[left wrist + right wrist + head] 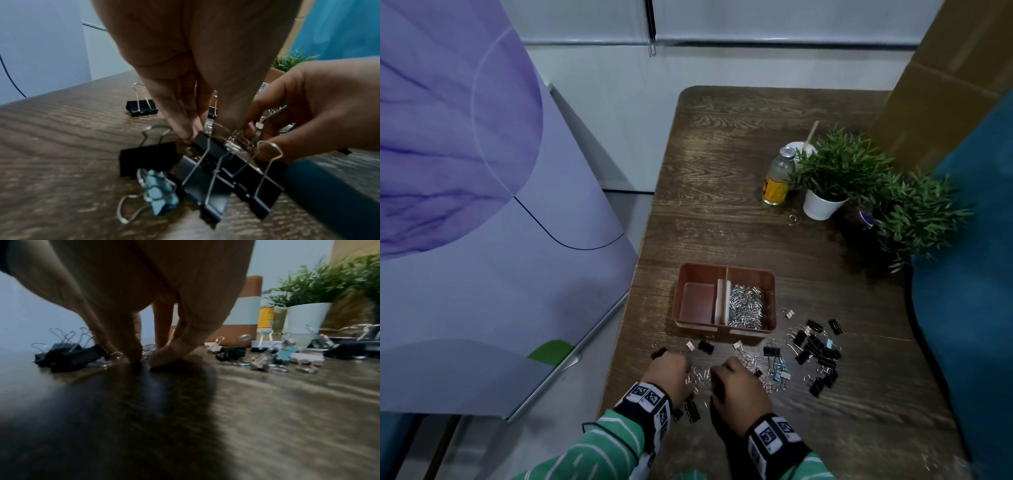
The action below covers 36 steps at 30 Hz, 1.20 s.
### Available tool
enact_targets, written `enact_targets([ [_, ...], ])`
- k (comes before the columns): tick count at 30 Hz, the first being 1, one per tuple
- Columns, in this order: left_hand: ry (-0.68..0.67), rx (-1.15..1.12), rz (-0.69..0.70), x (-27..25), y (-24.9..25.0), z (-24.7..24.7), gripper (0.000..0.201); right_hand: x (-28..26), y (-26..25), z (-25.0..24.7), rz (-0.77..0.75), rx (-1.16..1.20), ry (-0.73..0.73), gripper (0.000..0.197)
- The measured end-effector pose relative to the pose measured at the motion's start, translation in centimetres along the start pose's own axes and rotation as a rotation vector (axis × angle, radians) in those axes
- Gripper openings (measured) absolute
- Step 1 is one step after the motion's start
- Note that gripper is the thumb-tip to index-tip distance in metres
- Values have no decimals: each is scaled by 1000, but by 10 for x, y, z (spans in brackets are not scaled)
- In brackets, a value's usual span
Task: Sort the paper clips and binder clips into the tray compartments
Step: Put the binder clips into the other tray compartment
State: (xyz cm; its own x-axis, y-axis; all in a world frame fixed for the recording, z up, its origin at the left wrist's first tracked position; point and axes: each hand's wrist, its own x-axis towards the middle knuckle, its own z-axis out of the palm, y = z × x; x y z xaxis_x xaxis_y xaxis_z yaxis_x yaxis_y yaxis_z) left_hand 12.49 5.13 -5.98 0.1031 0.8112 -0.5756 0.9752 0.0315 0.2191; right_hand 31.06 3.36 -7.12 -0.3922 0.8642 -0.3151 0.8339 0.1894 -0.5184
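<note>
- Sitting left of everything, a lavender cabinet (pixel 482 205) fills that side, its top cut off by the frame.
- Near the tray's front left corner, the left hand (pixel 669 375) reaches down, fingertips (pixel 190 134) pinched at a small heap of silver paper clips (pixel 697 377); whether it actually grips one cannot be told, as its fingers hide the contact.
- Under that wrist lie black binder clips (pixel 230 178) and one light-blue binder clip (pixel 162 194), blurred.
- The brown tray (pixel 724 270) stands mid-table (pixel 722 171): its left compartment shows only bare floor, its right compartment holds a mass of paper clips (pixel 744 306). Labels on the front wall are too small to read.
- Just before the tray's front wall, the right hand (pixel 738 385) has fingers curled onto the same heap, thumb and forefinger tips (pixel 135 356) pressed to the wood; what they hold, if anything, is hidden.
- Right of the tray's front corner, scattered black binder clips (pixel 818 349) lie loose.
- Behind the tray to the right stand a glass bottle (pixel 777 178) and a potted plant (pixel 825 192); a second plant's (pixel 917 212) pot is hidden.
</note>
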Motion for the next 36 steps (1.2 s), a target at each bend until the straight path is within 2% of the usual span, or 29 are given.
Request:
enact_targets([
  [4, 44, -65, 29, -2, 0, -2, 17, 8, -11, 8, -17, 34, 23, 17],
  [6, 96, -111, 19, -3, -4, -2, 21, 10, -10, 7, -20, 62, 38, 19],
  [9, 137, -105, 34, -3, -5, -1, 40, 5, -4, 2, 37, 156, 108, 27],
  [12, 100, -68, 50, -3, 9, 2, 49, -4, 3, 0, 124, 158, 98, 19],
  [18, 72, -44, 60, -4, 25, 10, 46, -4, -1, 3, 202, 289, 142, 24],
  [19, 70, -57, 58, -5, 23, 12, 51, -2, 0, 5, 205, 318, 160, 24],
  [22, 49, -107, 33, -9, 10, 14, 86, -4, 7, 4, 267, 353, 209, 21],
  [24, 65, -140, -2, -11, 5, 14, 96, -7, 13, 4, 277, 318, 202, 20],
  [26, 87, -160, -20, -12, 6, 11, 93, -9, 15, 4, 245, 276, 180, 24],
  [30, 147, -136, -8, -7, 21, 2, 77, -4, 4, 6, 155, 262, 164, 24],
  [33, 160, -74, -14, -5, 27, 1, 73, 4, -1, 10, 181, 473, 136, 34],
  [36, 119, 14, -25, -6, 31, 3, 74, 6, 6, 10, 306, 705, 196, 38],
])
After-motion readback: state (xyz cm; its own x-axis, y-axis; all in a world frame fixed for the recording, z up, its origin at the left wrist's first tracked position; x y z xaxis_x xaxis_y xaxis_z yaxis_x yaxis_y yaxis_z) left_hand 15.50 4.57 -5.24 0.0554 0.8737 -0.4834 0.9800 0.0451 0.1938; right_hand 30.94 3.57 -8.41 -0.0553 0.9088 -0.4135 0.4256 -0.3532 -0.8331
